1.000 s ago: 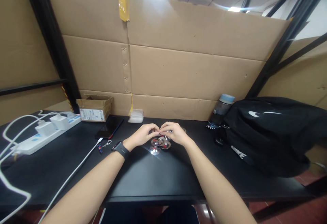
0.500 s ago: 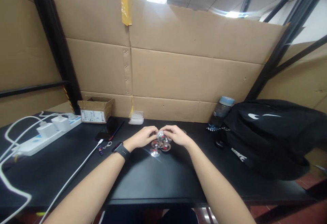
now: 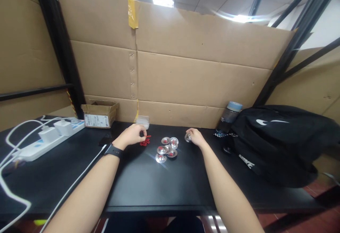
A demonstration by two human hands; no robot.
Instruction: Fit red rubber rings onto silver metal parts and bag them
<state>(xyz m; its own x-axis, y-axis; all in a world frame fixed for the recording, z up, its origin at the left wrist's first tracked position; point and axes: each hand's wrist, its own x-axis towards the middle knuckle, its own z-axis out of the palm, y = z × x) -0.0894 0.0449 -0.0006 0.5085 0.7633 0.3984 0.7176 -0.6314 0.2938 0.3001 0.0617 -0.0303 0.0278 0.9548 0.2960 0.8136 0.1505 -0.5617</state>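
Note:
Several small shiny finger cymbals [image 3: 161, 158] with red marks lie in an overlapping cluster on the black table [image 3: 156, 187]. To the left of them, my left hand [image 3: 132, 134] has its thumb and fingers pinched at the edge of a small heap of red cord [image 3: 145, 142], apparently gripping a strand. My right hand [image 3: 195, 137] rests right of the cluster, its fingers closed on the side of a metal cymbal [image 3: 187, 137]. That cymbal sits at table height, partly hidden by the fingers; whether others lie under it I cannot tell.
Behind my left hand is a small clear-and-white packet [image 3: 142, 121]. Farther left are an open cardboard box [image 3: 99, 115], a dark phone [image 3: 105, 140] and a white power strip [image 3: 37, 149] with cables. A water bottle [image 3: 228, 117] and black backpack [image 3: 276, 144] stand right.
My hands have parted from a cymbal held over the cluster: the left went left to the red cord, the right went right to another cymbal. The cluster's cymbals are now uncovered.

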